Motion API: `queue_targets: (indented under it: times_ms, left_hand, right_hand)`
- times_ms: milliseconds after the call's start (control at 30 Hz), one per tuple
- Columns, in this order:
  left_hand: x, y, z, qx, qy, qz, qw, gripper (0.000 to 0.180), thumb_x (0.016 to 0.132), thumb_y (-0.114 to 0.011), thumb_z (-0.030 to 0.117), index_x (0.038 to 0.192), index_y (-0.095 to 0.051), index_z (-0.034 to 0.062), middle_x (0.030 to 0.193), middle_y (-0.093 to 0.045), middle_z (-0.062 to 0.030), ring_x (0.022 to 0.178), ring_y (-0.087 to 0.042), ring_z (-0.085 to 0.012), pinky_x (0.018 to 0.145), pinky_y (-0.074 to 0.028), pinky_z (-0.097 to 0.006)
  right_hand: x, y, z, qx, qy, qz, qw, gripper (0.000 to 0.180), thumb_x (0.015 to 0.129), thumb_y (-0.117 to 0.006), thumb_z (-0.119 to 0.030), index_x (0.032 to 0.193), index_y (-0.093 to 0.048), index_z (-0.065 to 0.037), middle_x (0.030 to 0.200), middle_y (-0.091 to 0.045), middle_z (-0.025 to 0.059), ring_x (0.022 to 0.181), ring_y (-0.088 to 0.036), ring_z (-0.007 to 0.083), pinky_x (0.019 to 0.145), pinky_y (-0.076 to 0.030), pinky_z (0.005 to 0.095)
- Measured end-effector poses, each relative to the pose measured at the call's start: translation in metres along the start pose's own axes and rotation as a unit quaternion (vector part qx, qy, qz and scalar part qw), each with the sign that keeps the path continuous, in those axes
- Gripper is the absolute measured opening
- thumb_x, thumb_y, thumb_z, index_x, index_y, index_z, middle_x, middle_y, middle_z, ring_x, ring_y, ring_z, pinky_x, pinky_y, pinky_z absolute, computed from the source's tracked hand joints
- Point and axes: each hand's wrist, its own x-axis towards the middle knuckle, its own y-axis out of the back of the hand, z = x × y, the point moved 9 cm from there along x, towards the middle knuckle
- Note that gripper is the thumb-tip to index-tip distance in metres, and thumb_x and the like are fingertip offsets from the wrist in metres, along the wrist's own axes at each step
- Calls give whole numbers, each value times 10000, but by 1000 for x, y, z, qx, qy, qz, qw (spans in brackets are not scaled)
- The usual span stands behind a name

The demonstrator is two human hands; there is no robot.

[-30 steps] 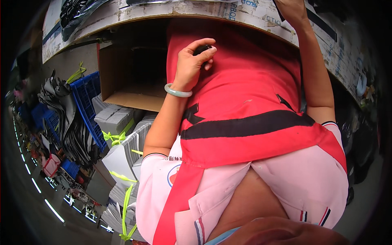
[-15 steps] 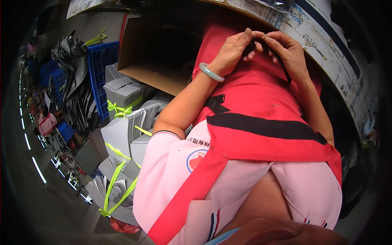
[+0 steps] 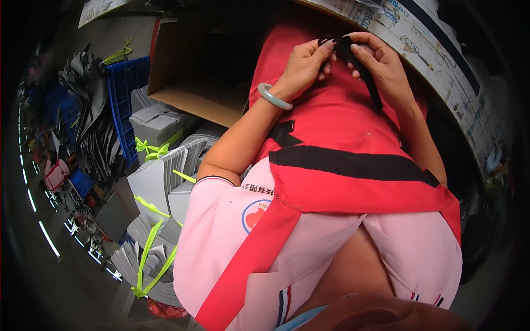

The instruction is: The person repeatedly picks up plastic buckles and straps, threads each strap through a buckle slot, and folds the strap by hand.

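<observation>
Both of my hands are raised over the lap of the red apron (image 3: 342,124), close to the table edge. My left hand (image 3: 302,67), with a pale bangle (image 3: 274,97) on its wrist, pinches a small black buckle-like piece (image 3: 326,39) between thumb and fingers; its exact shape is partly hidden. A flat black strap (image 3: 364,74) is gripped at its upper end by my right hand (image 3: 387,65), thumb pressed on it. The strap's loose end hangs down onto the apron. Between the fingertips, the strap's top end lies close beside the black piece; whether they are joined I cannot tell.
A worn, paper-covered table (image 3: 425,52) runs along the far right. Left of my lap is an opened cardboard box (image 3: 201,105). Grey sheet stacks (image 3: 157,179) tied with yellow-green strips, a blue crate (image 3: 130,105) and dark hanging sheets (image 3: 91,121) stand further left.
My hands have drawn slightly apart. The black strap now shows clearly, hanging from my right hand, and the small black piece stands out above my left fingertips. The view has shifted a little.
</observation>
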Motion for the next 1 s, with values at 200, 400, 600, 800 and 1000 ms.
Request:
queue_targets:
  times_ms: [200, 400, 600, 800, 1000]
  left_hand:
    - [-9, 3, 20, 35, -32, 73, 996, 153, 938, -623, 144, 906, -690, 11, 699, -607, 7, 537, -509, -44, 463, -393, -183]
    - [-12, 3, 35, 157, -153, 101, 970, 117, 863, -694, 59, 957, -710, -9, 713, -617, 11, 588, -520, -55, 487, -391, -210]
    - [-23, -24, 67, 418, -324, 96, 843, 125, 791, -699, -15, 913, -679, -5, 710, -601, -104, 592, -568, -194, 538, -440, -267]
    - [-31, -23, 69, 446, -376, 76, 808, 186, 826, -684, -10, 1010, -689, 15, 757, -636, -75, 614, -595, -167, 524, -447, -245]
    - [-5, 0, 7, -152, 85, -31, 984, 275, 930, -629, 155, 1095, -651, -64, 841, -685, -108, 608, -634, -135, 428, -418, -193]
  right_hand:
    - [-5, -9, 18, 60, -98, -25, 993, 213, 954, -588, -236, 980, -573, -25, 721, -623, 38, 546, -587, 68, 493, -472, 182]
    - [-8, -4, 26, 84, -144, -2, 986, 203, 956, -586, -231, 958, -572, -28, 729, -637, 49, 561, -609, 78, 492, -495, 190]
    - [-3, 1, 33, 140, -93, 45, 985, 238, 965, -587, -253, 997, -577, -17, 781, -648, 63, 599, -628, 89, 516, -521, 202]
    - [4, -5, 36, 133, -96, -11, 986, 323, 958, -600, -295, 1098, -586, -4, 834, -652, 51, 674, -639, 83, 613, -528, 190]
    - [5, 9, 31, 21, 14, 34, 999, 228, 920, -661, -229, 1047, -652, -41, 846, -638, -4, 814, -592, 48, 731, -481, 203]
